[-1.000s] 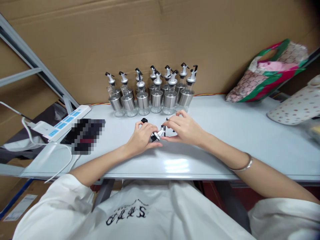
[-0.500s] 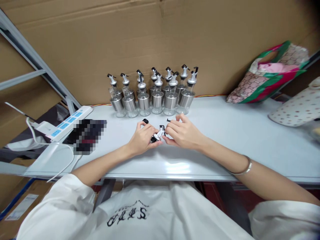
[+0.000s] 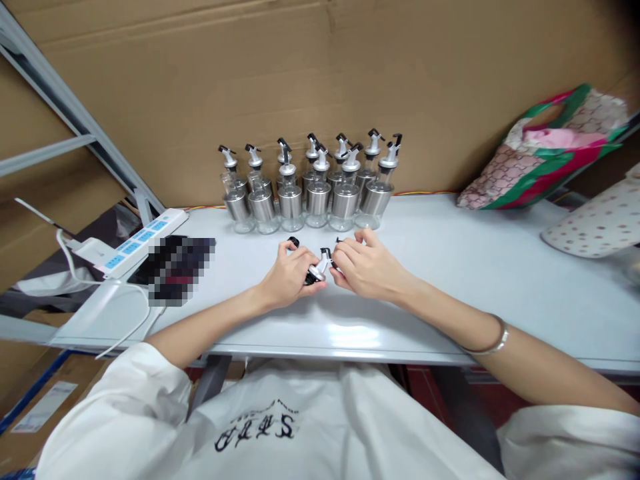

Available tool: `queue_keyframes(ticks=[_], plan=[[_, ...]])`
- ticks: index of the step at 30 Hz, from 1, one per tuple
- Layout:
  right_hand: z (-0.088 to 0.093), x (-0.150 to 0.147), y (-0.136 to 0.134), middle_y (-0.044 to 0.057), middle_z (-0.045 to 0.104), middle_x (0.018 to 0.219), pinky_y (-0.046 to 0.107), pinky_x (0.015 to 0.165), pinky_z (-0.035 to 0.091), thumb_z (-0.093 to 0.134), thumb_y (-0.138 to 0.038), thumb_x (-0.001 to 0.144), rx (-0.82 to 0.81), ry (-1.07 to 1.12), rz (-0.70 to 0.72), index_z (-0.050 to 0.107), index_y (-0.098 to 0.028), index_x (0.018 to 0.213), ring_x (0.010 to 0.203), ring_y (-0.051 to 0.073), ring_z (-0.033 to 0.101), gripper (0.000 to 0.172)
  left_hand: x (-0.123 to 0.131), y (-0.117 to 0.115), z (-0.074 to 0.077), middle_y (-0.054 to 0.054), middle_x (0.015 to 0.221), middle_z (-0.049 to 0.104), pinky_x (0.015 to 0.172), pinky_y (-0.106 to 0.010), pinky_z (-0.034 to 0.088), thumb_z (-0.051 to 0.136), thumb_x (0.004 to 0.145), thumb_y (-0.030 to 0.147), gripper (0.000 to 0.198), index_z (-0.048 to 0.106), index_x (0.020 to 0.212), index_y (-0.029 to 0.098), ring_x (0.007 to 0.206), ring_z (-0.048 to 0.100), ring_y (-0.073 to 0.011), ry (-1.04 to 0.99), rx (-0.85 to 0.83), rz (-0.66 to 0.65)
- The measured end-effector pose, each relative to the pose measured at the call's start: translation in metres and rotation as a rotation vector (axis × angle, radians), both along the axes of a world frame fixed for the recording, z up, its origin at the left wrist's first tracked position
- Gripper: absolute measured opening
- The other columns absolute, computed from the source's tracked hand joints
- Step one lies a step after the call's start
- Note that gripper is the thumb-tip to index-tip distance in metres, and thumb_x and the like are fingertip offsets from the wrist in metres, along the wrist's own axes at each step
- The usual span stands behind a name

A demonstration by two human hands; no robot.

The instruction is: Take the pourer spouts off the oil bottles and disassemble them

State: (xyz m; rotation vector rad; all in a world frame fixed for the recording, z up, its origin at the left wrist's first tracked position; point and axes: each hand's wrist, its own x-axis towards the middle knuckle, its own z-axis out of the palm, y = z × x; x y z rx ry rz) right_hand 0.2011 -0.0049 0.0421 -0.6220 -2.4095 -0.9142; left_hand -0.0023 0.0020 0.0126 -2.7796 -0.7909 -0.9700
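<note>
My left hand [image 3: 289,275] is closed around a small silver and black pourer spout [image 3: 319,268], held just above the pale table [image 3: 450,293]. My right hand [image 3: 366,267] meets it from the right, its fingertips pinched on the spout's black tip. A small black cap [image 3: 293,241] lies on the table just behind my left fingers. Behind both hands stands a cluster of several glass and steel dispenser bottles [image 3: 310,193], each fitted with the same kind of spout.
A white power strip [image 3: 137,241] with its cable and a blurred dark flat object [image 3: 177,267] lie at the left. A patterned bag [image 3: 540,153] and a spotted cloth item [image 3: 595,220] sit at the right. Cardboard [image 3: 320,80] forms the back wall.
My right fingers have closed in tighter on the spout's tip. The view has shifted slightly; the hands stay in the same spot.
</note>
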Motion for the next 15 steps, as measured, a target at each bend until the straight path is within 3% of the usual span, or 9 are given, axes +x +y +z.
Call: queue_keyframes(ticks=[10, 15], plan=[[0.000, 0.004, 0.004, 0.004, 0.050, 0.060, 0.035, 0.066, 0.028, 0.037, -0.018, 0.086, 0.041, 0.023, 0.095, 0.050, -0.020, 0.062, 0.058, 0.018, 0.035, 0.027, -0.001, -0.004, 0.004, -0.007, 0.086, 0.065, 0.080, -0.038, 0.025, 0.018, 0.092, 0.059, 0.050, 0.046, 0.090, 0.018, 0.078, 0.055, -0.0183, 0.039, -0.059, -0.057], [0.007, 0.025, 0.018, 0.001, 0.047, 0.059, 0.034, 0.068, 0.031, 0.034, -0.009, 0.084, -0.126, 0.155, 0.045, 0.046, -0.021, 0.065, 0.054, 0.017, 0.032, 0.026, -0.003, -0.012, 0.006, -0.004, 0.079, 0.064, 0.080, -0.037, 0.025, 0.018, 0.092, 0.059, 0.050, 0.047, 0.086, 0.018, 0.072, 0.055, -0.0157, 0.052, -0.113, -0.178]])
